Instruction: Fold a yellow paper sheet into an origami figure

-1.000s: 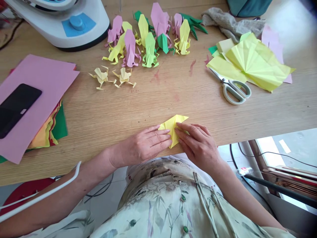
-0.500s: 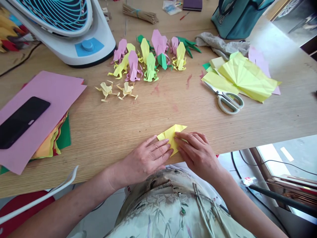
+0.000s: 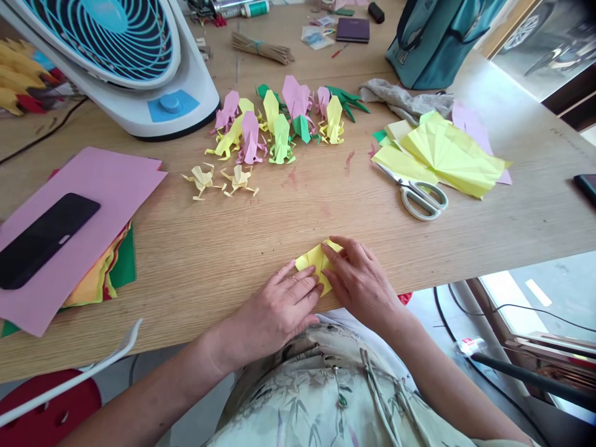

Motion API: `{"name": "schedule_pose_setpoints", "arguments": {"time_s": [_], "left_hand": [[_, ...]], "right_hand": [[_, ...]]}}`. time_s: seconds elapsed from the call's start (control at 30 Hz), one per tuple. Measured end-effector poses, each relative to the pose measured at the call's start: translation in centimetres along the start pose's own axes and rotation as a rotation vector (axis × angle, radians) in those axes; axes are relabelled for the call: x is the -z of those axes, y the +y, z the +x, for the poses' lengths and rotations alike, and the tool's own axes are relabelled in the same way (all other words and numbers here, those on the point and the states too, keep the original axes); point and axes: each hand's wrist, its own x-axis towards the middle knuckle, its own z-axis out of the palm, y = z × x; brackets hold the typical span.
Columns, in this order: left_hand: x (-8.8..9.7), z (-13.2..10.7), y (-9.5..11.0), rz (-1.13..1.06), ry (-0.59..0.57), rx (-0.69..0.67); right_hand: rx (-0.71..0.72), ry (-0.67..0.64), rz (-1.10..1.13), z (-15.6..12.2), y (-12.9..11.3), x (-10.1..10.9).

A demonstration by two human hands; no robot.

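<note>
A small piece of folded yellow paper (image 3: 313,259) lies at the table's front edge, creased down its middle. My left hand (image 3: 285,305) rests over its lower left part, fingers stretched out flat on the paper. At the right side, my right hand (image 3: 358,273) has bent fingers and thumb closed on the paper's upper right edge, covering that corner. Further back stand several folded paper frogs, among them a light green frog (image 3: 281,139) and a pink frog (image 3: 250,138). Two small cream paper figures (image 3: 239,178) sit in front of them.
Scissors (image 3: 421,197) lie right of centre beside yellow paper sheets (image 3: 459,152). A fan (image 3: 186,112) stands back left. On the left, a black phone (image 3: 51,236) rests on pink paper (image 3: 116,180). A teal bag (image 3: 433,46) and grey cloth (image 3: 395,96) are at back right.
My right fingers have moved up to the paper's upper right edge, and its pointed right corner is now covered. My left hand stays on the paper. The camera view has tilted up slightly.
</note>
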Motion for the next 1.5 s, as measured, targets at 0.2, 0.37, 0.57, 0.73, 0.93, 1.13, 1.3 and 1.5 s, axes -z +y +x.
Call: {"name": "schedule_pose_setpoints", "arguments": {"time_s": [0.2, 0.37, 0.57, 0.73, 0.93, 1.13, 1.3, 1.5], "left_hand": [[-0.1, -0.1, 0.0, -0.028, -0.001, 0.024], [-0.3, -0.2, 0.0, -0.041, -0.008, 0.043], [-0.2, -0.1, 0.2, 0.002, -0.008, 0.039], [-0.6, -0.2, 0.4, 0.051, -0.004, 0.028], [-1.0, -1.0, 0.6, 0.052, -0.060, 0.049], [-1.1, -1.2, 0.8, 0.047, -0.053, 0.063], [-1.7, -0.5, 1.8, 0.111, -0.041, 0.071], [-3.3, -0.4, 3.0, 0.129, 0.080, 0.139]], "right_hand": [[0.008, 0.012, -0.021, 0.3, 0.0, -0.2], [0.012, 0.031, -0.047, 0.5, 0.0, -0.6], [0.164, -0.093, -0.244, 1.1, 0.0, -0.9], [0.216, -0.169, -0.265, 1.5, 0.3, -0.3], [0.236, -0.135, -0.205, 1.5, 0.6, 0.1], [0.196, -0.123, -0.164, 1.3, 0.4, -0.2], [0.217, -0.121, -0.151, 1.5, 0.6, 0.2], [0.174, -0.062, -0.064, 1.5, 0.8, 0.0]]}}
